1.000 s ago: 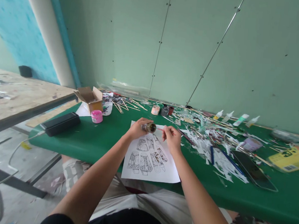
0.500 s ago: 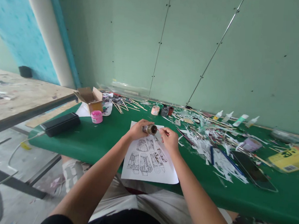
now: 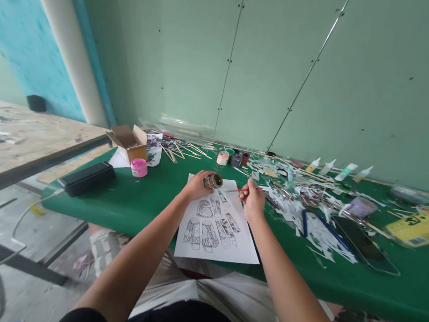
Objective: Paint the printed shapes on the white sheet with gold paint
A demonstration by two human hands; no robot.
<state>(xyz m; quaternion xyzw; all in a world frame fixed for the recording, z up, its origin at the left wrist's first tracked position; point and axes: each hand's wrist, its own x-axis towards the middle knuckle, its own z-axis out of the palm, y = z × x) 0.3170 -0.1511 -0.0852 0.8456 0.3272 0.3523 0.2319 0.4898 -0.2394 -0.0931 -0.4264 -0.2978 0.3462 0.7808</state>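
My left hand (image 3: 198, 185) is closed round a small glass jar (image 3: 213, 181) with dark, brownish contents, its open mouth tilted to the right. Just right of the jar, my right hand (image 3: 253, 198) pinches a thin red-handled brush (image 3: 240, 190), whose tip points left and is clear of the jar. Both hands are over the top part of a white sheet (image 3: 244, 246) printed with several black line drawings. A few of the drawn shapes on its right side have brownish patches.
A pink jar (image 3: 139, 168), an open cardboard box (image 3: 129, 143) and a black case (image 3: 88, 178) lie left. Small paint jars (image 3: 236, 158) stand behind the sheet. Paper scraps (image 3: 320, 235), a phone (image 3: 365, 245) and a yellow packet (image 3: 417, 229) are at right on the green table (image 3: 135, 211).
My right hand has drawn the brush out of the jar's mouth and moved right and slightly down. The jar has shifted slightly left and up in my left hand.
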